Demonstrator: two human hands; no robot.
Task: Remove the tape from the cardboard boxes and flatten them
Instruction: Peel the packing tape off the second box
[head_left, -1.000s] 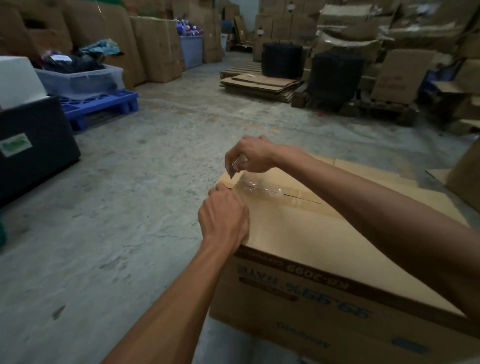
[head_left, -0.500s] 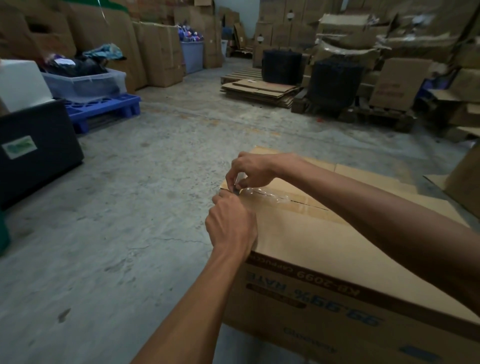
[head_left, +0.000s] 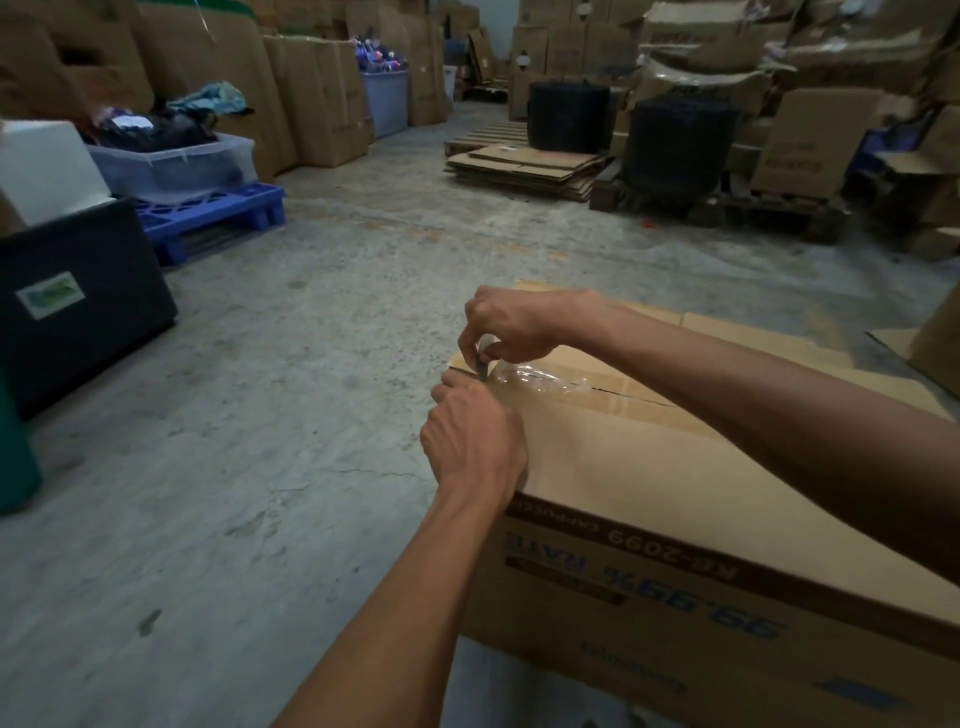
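Now, your left grip (head_left: 472, 441) curls at the left corner of the cardboard box (head_left: 649, 467) on the concrete floor (head_left: 260, 415); whether it clasps anything cannot be told. Just right, your right grip (head_left: 514, 327) pinches the lifted end of the clear tape (head_left: 524, 378) on the top seam.

Over the past second our right hand (head_left: 514, 325) has dropped from above the corner of the cardboard box (head_left: 649, 467) to its edge. Its fingertips now pinch the lifted end of the clear tape (head_left: 535, 376) almost against our left hand (head_left: 472, 441), which has edged slightly forward. The loosened stretch of tape looks longer and more crumpled over the seam. Our view has swung slightly left.
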